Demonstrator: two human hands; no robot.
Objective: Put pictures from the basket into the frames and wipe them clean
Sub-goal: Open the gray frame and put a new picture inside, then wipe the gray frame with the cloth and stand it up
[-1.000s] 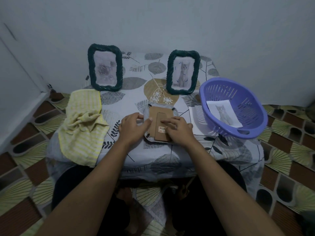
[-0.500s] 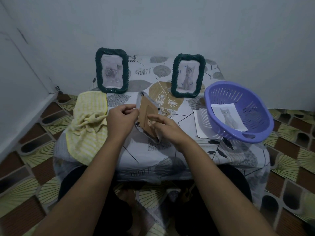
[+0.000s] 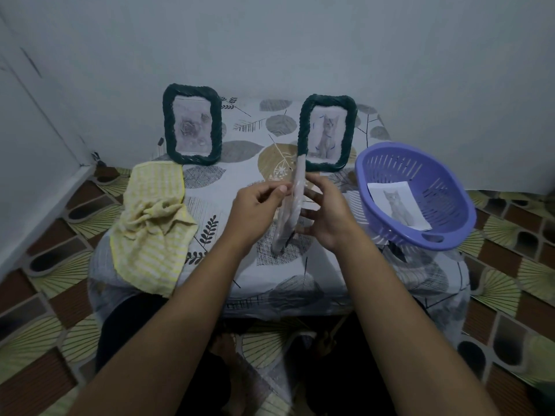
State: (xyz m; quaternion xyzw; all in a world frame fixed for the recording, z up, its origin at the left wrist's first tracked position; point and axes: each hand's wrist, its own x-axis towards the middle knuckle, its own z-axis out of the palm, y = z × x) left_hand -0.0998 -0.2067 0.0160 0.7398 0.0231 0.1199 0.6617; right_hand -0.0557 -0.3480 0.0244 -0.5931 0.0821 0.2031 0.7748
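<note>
Now I clamp the picture frame (image 3: 290,210) edge-on between my left hand (image 3: 259,205) and right hand (image 3: 328,217), likely to turn its glass toward me for wiping.

Left hand (image 3: 255,211) and right hand (image 3: 327,217) bare, forearms (image 3: 168,319) uncovered as far as visible, dark trousers (image 3: 126,325) over both knees
</note>
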